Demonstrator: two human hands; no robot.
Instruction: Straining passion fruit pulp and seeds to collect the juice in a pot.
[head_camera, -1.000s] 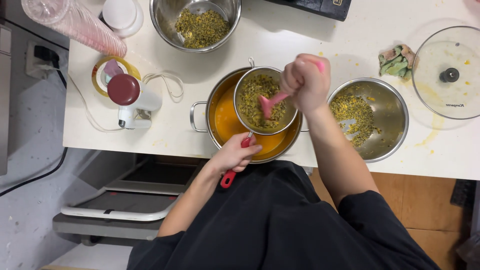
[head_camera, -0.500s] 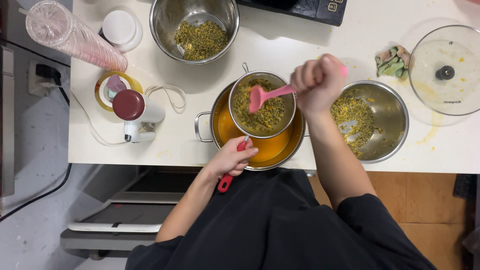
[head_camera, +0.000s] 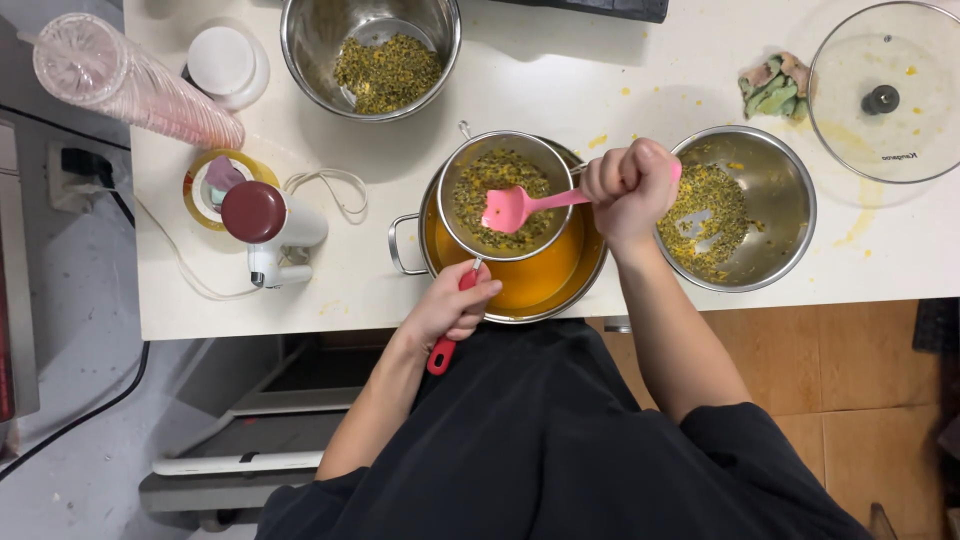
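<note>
Strainer (head_camera: 505, 195), a round metal mesh one, sits at the centre of the frame over a steel pot (head_camera: 545, 285) of orange juice, its bowl loaded with seedy yellow-green pulp. My left hand (head_camera: 450, 305) is curled shut around its red handle (head_camera: 440, 355), which runs from the bowl down toward the lower left; that is its long axis. My right hand (head_camera: 628, 185) is fisted around the grip of a pink spatula (head_camera: 515, 208), blade pointing left and resting on the pulp. I judge the strainer light but top-heavy with wet pulp, its mesh thin and easily dented, so the stiff handle is the place to hold it. The spatula blade looks soft and bendy. Just right of the pot a steel bowl (head_camera: 790, 165) holds more pulp; another pulp bowl (head_camera: 300, 50) sits at upper centre. Farther out on the white tabletop (head_camera: 330, 290) are a glass lid (head_camera: 920, 140) at upper right, a white hand blender (head_camera: 270, 225) at left, and stacked plastic cups (head_camera: 130, 90) at upper left.
</note>
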